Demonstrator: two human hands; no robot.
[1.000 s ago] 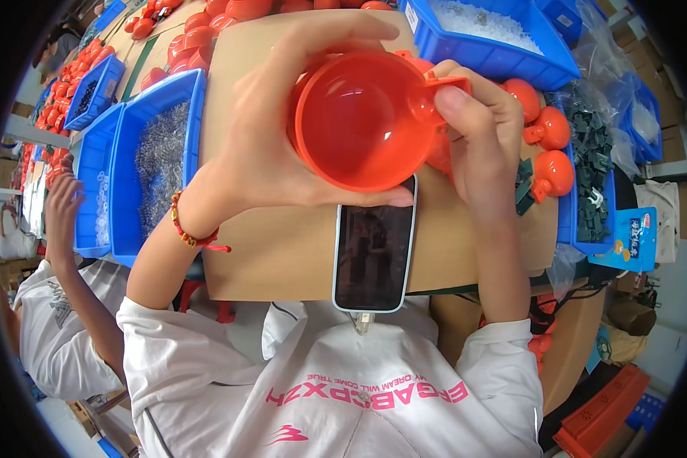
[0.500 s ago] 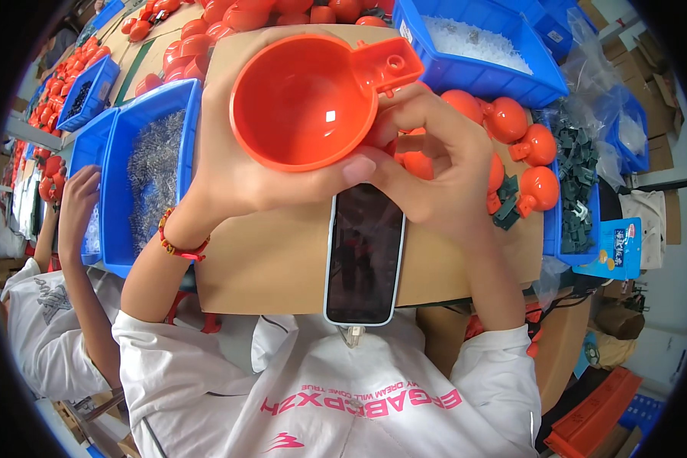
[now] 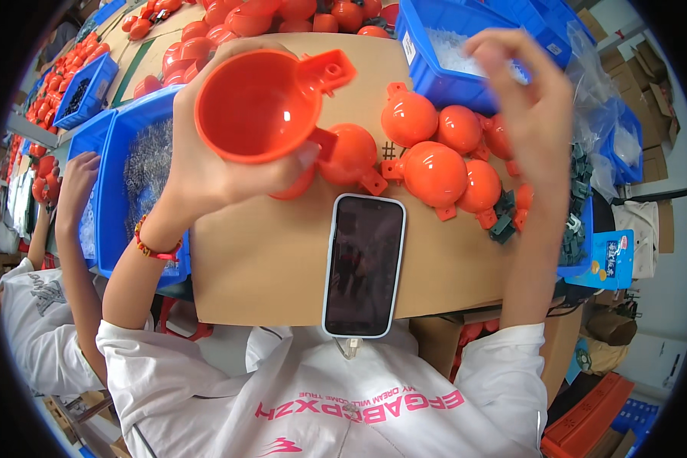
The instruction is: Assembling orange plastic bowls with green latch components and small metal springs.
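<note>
My left hand [image 3: 229, 179] is wrapped round a glossy orange-red plastic cup-shaped shell [image 3: 256, 114], its hollow facing up. A lug with a hole juts from the shell's right side. Raised at the right, my right hand [image 3: 538, 107] is over the near edge of a blue bin [image 3: 454, 85] holding small whitish translucent pieces [image 3: 452, 52]. Motion smears its curled fingers, and I cannot make out anything in them. Several round orange-red shells [image 3: 435, 175] lie dome up on the cardboard [image 3: 275, 267] between my hands. A phone [image 3: 365, 259] lies in front of me.
At the left, a blue bin [image 3: 113, 206] holds metal springs [image 3: 146, 164]. Dark green clips [image 3: 576, 198] fill a bin at the right, and a few lie loose. More orange-red shells [image 3: 252, 17] are heaped at the back. A co-worker's hand [image 3: 78, 183] is at the far left.
My right hand has let go of the shell and moved up and right, to the bin of whitish pieces. My left hand has shifted left with the shell, uncovering domes on the cardboard.
</note>
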